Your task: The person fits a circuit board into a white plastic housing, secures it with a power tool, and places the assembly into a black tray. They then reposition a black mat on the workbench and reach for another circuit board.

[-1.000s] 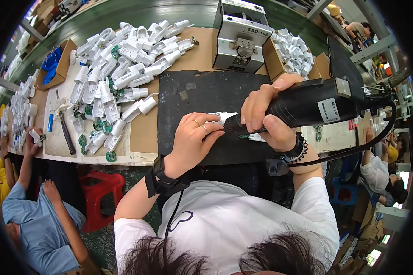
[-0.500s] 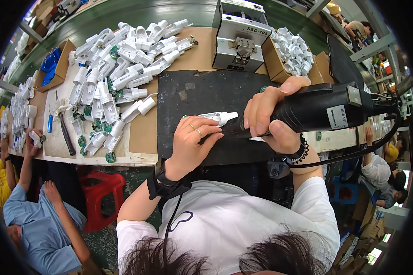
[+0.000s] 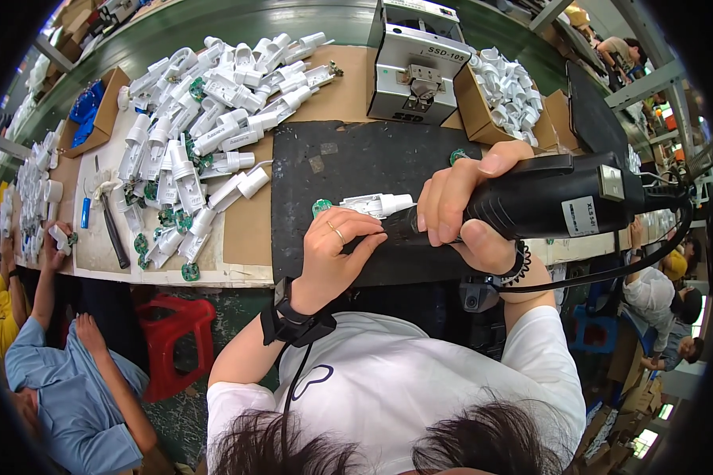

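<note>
My right hand (image 3: 471, 202) is wrapped round a black electric screwdriver (image 3: 547, 194), held sideways with its narrow front end toward the left. At that tip, the thumb and fingers of my left hand (image 3: 339, 241) are pinched together; whatever is between them is too small to make out. Just beyond my left fingers, a white plastic housing (image 3: 378, 206) lies on the black mat (image 3: 325, 166). A round green circuit board (image 3: 322, 207) shows at its left end, partly behind my hand.
Many white housings with green boards (image 3: 206, 119) are heaped at the left. A silver-and-black machine (image 3: 416, 71) stands at the back, beside a cardboard box of white parts (image 3: 503, 95). A hammer (image 3: 115, 226) and a box of blue pieces (image 3: 91, 115) lie farther left. A co-worker (image 3: 79, 388) sits at the left.
My right hand and the screwdriver have shifted slightly down and left. The left fingers have moved a little off the housing, so more of its green board shows.
</note>
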The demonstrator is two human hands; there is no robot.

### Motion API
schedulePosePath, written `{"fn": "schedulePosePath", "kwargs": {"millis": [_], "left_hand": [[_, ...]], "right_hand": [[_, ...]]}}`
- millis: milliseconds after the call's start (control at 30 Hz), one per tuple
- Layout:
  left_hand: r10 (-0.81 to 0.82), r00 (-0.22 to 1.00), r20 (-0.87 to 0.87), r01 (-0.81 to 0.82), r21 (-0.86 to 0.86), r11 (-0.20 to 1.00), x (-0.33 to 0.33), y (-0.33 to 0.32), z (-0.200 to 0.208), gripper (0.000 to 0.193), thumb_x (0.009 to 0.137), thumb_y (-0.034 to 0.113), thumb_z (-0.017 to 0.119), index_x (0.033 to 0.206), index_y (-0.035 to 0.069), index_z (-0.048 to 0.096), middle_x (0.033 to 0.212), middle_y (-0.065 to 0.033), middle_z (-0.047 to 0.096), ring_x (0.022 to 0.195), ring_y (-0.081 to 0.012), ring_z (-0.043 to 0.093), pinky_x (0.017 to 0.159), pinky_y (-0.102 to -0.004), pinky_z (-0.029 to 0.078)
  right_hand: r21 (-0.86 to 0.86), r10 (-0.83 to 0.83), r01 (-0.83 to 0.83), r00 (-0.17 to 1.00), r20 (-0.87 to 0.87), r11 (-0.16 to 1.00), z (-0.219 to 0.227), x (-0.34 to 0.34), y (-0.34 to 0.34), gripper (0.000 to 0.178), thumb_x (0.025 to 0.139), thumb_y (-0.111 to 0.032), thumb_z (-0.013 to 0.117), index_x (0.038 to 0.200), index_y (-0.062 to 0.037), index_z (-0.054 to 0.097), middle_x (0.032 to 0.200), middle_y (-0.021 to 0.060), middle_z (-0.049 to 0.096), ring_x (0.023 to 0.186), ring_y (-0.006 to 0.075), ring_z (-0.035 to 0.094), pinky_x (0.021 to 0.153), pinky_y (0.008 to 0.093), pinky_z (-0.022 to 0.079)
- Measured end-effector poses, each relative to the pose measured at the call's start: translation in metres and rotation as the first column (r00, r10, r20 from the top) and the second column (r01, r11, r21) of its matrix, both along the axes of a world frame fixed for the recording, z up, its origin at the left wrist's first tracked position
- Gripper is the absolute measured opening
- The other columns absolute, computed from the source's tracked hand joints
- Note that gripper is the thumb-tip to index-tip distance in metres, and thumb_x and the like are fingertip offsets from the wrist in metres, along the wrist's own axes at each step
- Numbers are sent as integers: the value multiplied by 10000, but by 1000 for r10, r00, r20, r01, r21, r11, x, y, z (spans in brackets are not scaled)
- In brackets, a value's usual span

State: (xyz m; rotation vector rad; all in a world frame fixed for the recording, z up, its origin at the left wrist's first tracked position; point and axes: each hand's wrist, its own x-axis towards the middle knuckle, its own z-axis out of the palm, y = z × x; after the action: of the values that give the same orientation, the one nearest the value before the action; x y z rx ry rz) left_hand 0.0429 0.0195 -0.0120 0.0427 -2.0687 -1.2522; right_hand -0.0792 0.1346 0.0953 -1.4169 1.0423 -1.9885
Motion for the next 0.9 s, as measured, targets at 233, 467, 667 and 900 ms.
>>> {"fn": "schedulePosePath", "kwargs": {"millis": [233,467,667,900], "left_hand": [[161,983,83,-131,-292,947,7,-8,7,279,659,102,719,911,65,604,1040,-98,587,945,-272,549,825,-370,418],[185,965,187,-41,-586,809,5,-1,-2,296,724,101,635,1016,69,602,1174,-144,510,1091,-286,483,931,-423,364],[215,942,258,-13,-611,791,3,1,-14,311,756,71,570,1065,70,601,1209,-160,491,1136,-292,465,953,-427,354],[200,946,257,-36,-527,849,-1,2,-18,245,740,61,573,977,45,632,1202,-162,502,1118,-294,487,902,-370,424]], "right_hand": [[2,-108,108,992,-71,994,2,-3,-3,429,810,-188,611,1113,-132,313,629,30,496,543,150,498,563,303,451],[22,-152,155,982,-117,988,-2,-9,-14,421,814,-159,585,1130,-115,310,629,45,495,531,156,493,559,307,451],[64,-90,106,973,-210,992,-12,-14,-17,417,805,-108,574,1128,-93,310,636,54,498,532,156,494,567,312,457],[154,-87,141,945,-314,978,-28,-16,-29,422,795,-63,571,1111,-86,293,636,59,498,532,150,496,562,313,461]]}}
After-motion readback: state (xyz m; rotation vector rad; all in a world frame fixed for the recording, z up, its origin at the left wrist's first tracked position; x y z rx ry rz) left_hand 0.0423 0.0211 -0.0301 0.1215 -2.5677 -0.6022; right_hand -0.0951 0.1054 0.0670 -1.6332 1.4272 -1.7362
